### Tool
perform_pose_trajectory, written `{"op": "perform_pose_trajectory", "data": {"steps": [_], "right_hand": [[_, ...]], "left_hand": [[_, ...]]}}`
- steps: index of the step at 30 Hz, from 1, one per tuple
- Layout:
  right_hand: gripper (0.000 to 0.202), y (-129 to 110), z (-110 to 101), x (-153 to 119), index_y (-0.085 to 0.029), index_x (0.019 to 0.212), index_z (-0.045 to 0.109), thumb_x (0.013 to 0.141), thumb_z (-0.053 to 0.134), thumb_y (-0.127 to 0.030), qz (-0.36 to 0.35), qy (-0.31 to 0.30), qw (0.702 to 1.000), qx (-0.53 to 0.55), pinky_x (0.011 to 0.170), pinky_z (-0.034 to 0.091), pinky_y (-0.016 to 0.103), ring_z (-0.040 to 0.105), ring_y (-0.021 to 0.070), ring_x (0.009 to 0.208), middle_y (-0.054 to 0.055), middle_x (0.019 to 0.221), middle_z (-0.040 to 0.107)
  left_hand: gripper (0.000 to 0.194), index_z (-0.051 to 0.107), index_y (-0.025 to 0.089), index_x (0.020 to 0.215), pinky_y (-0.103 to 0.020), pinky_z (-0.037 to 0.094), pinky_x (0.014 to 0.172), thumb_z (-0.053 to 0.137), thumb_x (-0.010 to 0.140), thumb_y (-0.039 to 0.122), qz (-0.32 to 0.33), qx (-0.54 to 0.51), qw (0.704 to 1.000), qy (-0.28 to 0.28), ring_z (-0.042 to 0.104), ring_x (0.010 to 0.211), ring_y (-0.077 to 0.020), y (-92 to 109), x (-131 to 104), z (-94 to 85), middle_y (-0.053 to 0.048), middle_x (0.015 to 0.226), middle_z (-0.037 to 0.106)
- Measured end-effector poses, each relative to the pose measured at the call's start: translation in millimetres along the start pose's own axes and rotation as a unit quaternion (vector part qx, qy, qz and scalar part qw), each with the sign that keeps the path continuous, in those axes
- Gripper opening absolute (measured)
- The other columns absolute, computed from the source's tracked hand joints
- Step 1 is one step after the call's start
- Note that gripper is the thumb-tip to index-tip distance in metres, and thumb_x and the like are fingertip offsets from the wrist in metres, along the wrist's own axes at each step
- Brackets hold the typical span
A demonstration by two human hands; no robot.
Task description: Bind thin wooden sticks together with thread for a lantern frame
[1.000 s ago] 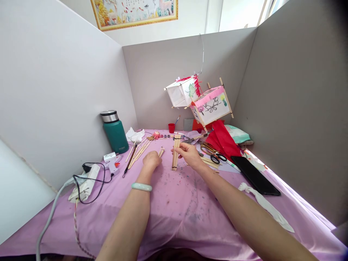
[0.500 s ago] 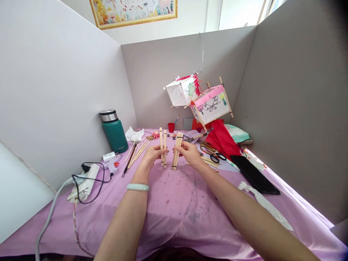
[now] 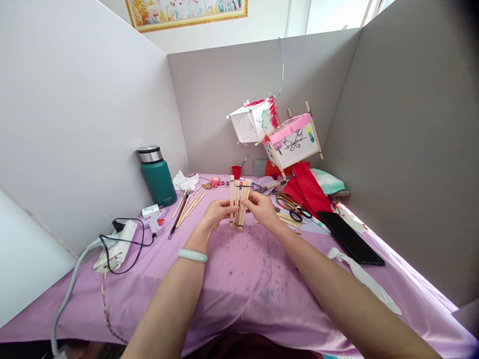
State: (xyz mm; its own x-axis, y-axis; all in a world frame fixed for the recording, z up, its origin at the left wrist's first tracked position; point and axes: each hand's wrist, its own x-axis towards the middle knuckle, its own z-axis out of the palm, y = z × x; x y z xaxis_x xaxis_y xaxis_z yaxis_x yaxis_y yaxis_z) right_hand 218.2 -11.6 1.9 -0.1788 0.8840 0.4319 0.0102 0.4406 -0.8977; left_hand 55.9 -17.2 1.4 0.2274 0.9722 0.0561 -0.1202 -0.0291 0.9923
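Observation:
Upright wooden sticks with dark bands near their ends are between my two hands above the purple cloth. My left hand (image 3: pixel 217 212), with a pale green bangle (image 3: pixel 192 255) on the wrist, pinches the left sticks (image 3: pixel 232 217). Closed on the right bundle of sticks (image 3: pixel 245 189) is my right hand (image 3: pixel 261 208). The two groups stand side by side, nearly touching. My fingertips partly hide their middles. More loose sticks (image 3: pixel 193 205) lie beyond my left hand, and others (image 3: pixel 290 220) lie right of my right hand.
At the left are a green bottle (image 3: pixel 159 182), a glue gun (image 3: pixel 154 222) and a power strip (image 3: pixel 117 247) with cables. Scissors (image 3: pixel 295 214), red fabric (image 3: pixel 309 187) and a black phone (image 3: pixel 350 238) lie right. Paper lanterns (image 3: pixel 294 142) hang at the back.
My left hand has moved right with its sticks, closing most of the gap to the right bundle. My right hand has hardly moved. The camera view has shifted slightly.

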Motion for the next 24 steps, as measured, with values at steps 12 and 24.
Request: {"op": "perform_pose_trajectory", "data": {"steps": [12,24], "right_hand": [[0.017,-4.7,1.3,-2.4,-0.018,0.081,0.062,0.073,0.061,-0.033,-0.003,0.011,1.000,-0.011,0.063,0.055,0.031,0.064,0.0180,0.074,0.003,0.081,0.069],[0.016,-0.5,2.4,0.6,-0.018,0.073,0.063,0.075,0.058,-0.033,-0.039,0.006,0.995,-0.093,0.062,0.051,0.028,0.057,0.0157,0.068,0.002,0.072,0.064]], "left_hand": [[0.038,0.073,0.012,0.091,-0.041,0.052,0.082,0.081,0.057,0.028,0.001,0.020,1.000,0.007,0.068,0.081,-0.0226,1.8,-1.4,-2.3,-0.010,0.087,0.073],[0.037,0.074,0.012,0.086,-0.040,0.053,0.079,0.082,0.056,0.033,-0.031,0.038,0.999,0.000,0.068,0.074,-0.0215,3.9,-3.8,-5.0,-0.010,0.081,0.074]]}}
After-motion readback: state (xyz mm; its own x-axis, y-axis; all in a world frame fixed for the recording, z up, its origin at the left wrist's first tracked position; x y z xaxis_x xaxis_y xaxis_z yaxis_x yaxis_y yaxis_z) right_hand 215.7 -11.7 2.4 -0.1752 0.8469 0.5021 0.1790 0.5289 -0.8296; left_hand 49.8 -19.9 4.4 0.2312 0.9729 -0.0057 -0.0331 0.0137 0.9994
